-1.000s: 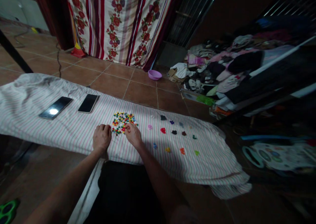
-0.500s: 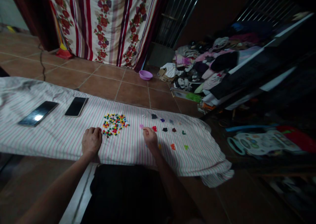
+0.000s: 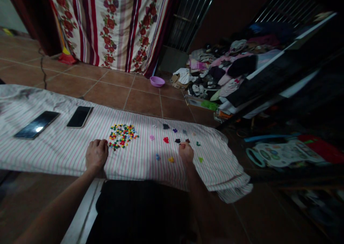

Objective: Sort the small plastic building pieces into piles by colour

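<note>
My left hand (image 3: 96,153) rests on the striped cloth with its fingers curled, at the left edge of a mixed pile of small colourful beads (image 3: 123,136); whatever those fingers hold is hidden. My right hand (image 3: 186,152) is closed in a pinch beside the black beads (image 3: 177,140) and just below the brown beads (image 3: 187,140). Anything at its fingertips is too small to make out. Around it lie small single-colour groups: red beads (image 3: 166,139), pink beads (image 3: 152,138), blue beads (image 3: 157,157), yellow beads (image 3: 171,159), light green beads (image 3: 200,159) and dark green beads (image 3: 198,143).
Two phones, one a dark phone (image 3: 37,125) and one a light-edged phone (image 3: 80,116), lie left on the striped cloth (image 3: 129,165). Beyond are a purple basin (image 3: 157,81) on the tiled floor, a floral curtain (image 3: 120,29) and a heap of clothes (image 3: 215,68).
My right hand has moved right, from beside the pink beads to the black and brown beads, uncovering the blue and yellow groups. My left hand stays beside the mixed pile.
</note>
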Motion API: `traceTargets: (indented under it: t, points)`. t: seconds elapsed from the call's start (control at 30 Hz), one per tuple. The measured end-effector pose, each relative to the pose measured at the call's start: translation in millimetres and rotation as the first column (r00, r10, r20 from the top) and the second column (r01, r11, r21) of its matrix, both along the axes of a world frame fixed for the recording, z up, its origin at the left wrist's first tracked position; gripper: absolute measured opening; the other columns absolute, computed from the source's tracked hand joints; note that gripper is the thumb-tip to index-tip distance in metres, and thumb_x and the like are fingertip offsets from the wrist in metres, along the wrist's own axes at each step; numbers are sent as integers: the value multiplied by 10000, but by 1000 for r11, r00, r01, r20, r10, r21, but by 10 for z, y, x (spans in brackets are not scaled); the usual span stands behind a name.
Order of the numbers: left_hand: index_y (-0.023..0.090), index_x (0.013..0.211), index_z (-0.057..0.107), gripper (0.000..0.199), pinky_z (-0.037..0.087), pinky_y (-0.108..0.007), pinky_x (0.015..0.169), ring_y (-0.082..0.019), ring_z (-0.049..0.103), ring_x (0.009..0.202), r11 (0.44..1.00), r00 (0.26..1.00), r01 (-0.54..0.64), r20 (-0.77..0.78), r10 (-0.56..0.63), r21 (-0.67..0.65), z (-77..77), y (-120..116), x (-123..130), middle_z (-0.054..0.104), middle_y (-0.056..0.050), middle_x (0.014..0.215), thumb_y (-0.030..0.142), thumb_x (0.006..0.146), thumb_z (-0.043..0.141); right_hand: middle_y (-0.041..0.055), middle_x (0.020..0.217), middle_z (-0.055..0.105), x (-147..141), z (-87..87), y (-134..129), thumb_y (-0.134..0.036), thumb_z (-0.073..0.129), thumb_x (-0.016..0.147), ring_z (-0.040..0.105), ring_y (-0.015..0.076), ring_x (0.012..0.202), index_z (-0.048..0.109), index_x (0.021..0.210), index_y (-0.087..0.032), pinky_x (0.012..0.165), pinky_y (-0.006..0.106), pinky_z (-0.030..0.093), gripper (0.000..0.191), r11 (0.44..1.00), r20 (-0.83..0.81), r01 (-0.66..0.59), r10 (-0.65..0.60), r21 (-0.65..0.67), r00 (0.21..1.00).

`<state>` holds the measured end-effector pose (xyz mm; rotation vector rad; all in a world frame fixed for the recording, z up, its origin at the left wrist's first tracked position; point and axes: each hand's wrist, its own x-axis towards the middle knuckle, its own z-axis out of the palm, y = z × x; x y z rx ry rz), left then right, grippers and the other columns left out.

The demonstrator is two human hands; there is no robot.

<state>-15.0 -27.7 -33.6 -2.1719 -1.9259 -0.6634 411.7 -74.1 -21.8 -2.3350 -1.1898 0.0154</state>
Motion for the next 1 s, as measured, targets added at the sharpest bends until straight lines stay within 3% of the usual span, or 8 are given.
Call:
traceTargets:
  t: [0.4,0.67,0.77,0.87,0.93,1.0]
  points:
    - [174,918,660,323,388,-358,768,-237,483,824,1000,1000,-7,-20,8,16,-22,9,-4,604,-105,860,314,925,369,59,907,668,-1,97,65,-180,527,839,590,157,832,678,895,-171,706,231,371,161,990,28,30,-27,-139,999]
    - [194,972,676,330,403,-353,789,-237,487,869,999,999,-33,12,33,-24,-2,-3,15,610,-99,908,322,931,375,62,896,624,-84,86,63,-231,505,840,537,153,783,703,937,-174,676,242,350,228,1000,83,-9,10,-14,996]
    - [215,1030,680,349,403,-351,785,-237,485,876,999,999,-27,20,28,-41,-6,0,16,610,-94,912,322,938,361,62,886,625,-285,102,127,-253,487,839,535,156,761,699,929,-173,678,246,365,244,990,84,-114,107,79,991]
    - [218,1079,673,366,402,-349,784,-237,484,885,998,999,-30,26,32,-62,-12,5,16,607,-98,925,317,941,349,68,887,633,-628,113,223,-258,457,845,554,160,759,701,925,-170,706,254,407,271,947,61,-267,260,180,964]
    - [219,1118,663,376,401,-350,786,-238,483,892,996,999,-28,28,31,-79,-15,9,16,606,-101,940,308,942,343,69,875,636,-927,112,292,-238,441,851,573,165,769,708,942,-169,744,264,442,291,889,41,-401,402,222,915]
    - [221,1163,647,386,401,-354,790,-242,482,905,995,999,-21,33,24,-94,-18,13,15,605,-104,955,298,941,340,76,923,644,-1265,108,357,-208,419,872,593,173,849,712,992,-176,821,275,463,318,793,32,-564,573,232,819]
